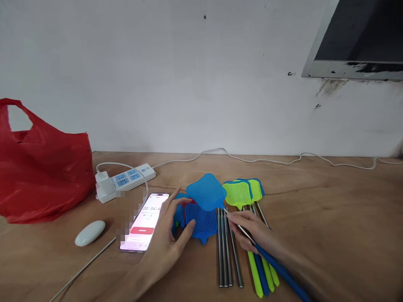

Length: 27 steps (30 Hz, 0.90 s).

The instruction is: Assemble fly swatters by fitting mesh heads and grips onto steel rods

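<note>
A blue fly swatter (206, 191) is held by its thin metal rod in my right hand (252, 230); its blue handle runs back under my forearm. My left hand (166, 235) is open, thumb and fingers apart, beside loose swatter heads. Among these are a darker blue swatter head (201, 222) and a red one, partly covered. Several loose metal rods (224, 251) lie side by side between my hands. To the right lie swatters with yellow-green heads (237, 193) and blue-edged ones behind, their yellow-green and blue handles (255, 274) below my right hand.
A lit phone (141, 230) showing a timer lies left of my left hand. Beyond it stand a white power strip (134, 178) with a plugged-in charger and a red plastic bag (47, 176). A white mouse (90, 233) sits at left. A white cable (261, 160) runs along the wall.
</note>
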Each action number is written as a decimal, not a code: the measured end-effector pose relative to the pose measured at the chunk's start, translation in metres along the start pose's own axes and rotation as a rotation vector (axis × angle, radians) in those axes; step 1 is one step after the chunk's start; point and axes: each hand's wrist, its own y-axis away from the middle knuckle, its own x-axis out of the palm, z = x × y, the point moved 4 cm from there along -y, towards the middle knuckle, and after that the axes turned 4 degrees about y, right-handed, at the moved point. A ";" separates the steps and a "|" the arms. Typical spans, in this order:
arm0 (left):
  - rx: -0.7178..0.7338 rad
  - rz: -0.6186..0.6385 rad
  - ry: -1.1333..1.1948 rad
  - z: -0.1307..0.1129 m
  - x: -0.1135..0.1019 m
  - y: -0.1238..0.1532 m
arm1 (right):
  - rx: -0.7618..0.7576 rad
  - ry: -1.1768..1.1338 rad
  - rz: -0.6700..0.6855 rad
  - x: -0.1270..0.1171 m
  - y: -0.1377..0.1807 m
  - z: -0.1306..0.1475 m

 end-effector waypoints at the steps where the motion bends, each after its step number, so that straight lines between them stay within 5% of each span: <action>1: -0.005 -0.023 0.014 0.000 -0.001 -0.001 | 0.002 -0.060 -0.037 -0.003 -0.002 -0.001; 11: 0.037 0.039 0.099 -0.003 0.002 -0.001 | -0.095 -0.327 -0.396 -0.009 0.012 0.020; 22: 0.020 0.186 0.141 -0.009 0.007 -0.001 | -0.235 -0.505 -0.237 0.000 0.011 0.023; 27: -0.026 0.367 0.119 -0.017 0.017 0.006 | -0.295 -0.514 -0.256 0.000 0.010 0.023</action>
